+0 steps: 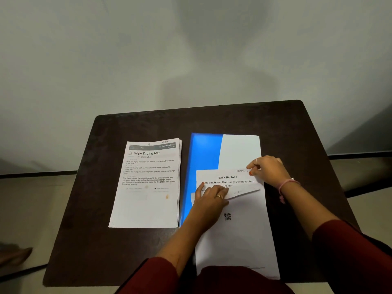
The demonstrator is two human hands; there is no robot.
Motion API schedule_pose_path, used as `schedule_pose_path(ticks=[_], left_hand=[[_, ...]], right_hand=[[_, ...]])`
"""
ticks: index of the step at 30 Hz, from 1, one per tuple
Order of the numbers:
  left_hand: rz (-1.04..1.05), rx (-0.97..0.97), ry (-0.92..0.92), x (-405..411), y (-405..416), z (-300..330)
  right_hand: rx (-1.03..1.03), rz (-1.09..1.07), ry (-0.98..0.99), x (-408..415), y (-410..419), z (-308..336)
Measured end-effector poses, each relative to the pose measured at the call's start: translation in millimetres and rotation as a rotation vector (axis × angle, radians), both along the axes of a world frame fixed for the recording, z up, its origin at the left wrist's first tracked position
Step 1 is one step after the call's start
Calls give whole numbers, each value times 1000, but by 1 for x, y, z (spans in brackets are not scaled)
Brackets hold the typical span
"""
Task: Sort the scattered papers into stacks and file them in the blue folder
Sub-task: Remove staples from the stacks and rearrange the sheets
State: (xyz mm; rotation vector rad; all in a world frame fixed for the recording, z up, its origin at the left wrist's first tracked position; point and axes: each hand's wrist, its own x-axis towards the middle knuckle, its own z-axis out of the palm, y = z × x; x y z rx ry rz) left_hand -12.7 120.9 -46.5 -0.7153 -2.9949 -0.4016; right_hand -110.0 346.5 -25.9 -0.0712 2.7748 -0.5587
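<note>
The blue folder (203,158) lies on the right half of the dark table (101,240), with a white inner flap (239,151) over its far right part. A white paper stack (235,234) headed "TASK ID: 3649" lies on the folder and reaches the table's near edge. My left hand (209,199) rests on this stack, its fingers curled at the lifted edge of a sheet. My right hand (267,168) pinches the sheet's top right corner. A second stack (146,204), headed "Wipe Drying Mat", lies to the left of the folder.
A grey wall rises behind the table. A black strip runs along the floor on both sides. A person's foot (14,254) shows at the lower left.
</note>
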Motion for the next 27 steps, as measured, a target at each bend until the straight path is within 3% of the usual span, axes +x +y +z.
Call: schedule_pose_path(ticks=[3,9,11,13,15,17,18,20,22,27], left_hand=[[24,10,24,0,-1,-1],[-33,220,124,-1,-4,-7],[-60,267,121,-1,-7,-5],[-65,212,116,-2,-11,-1],[-81,167,113,-4,-14,1],[-90,135,74,-6,-17,6],[-91,124,54,-8,-18,7],[-85,112,9,-8,-17,11],[-74,95,-32,-7,-17,10],[-18,90,-233,-8,-11,16]], right_hand=[[5,39,5,5,1,5],[-39,72,-23,17,4,15],[-222,98,-124,21,8,21],[-507,121,-390,25,12,32],[-660,169,-631,28,14,43],[-692,150,-679,27,14,44],[-694,108,-605,26,13,41],[-598,5,-328,19,11,26],[-350,-50,-91,9,10,10],[33,-18,-108,-3,1,-3]])
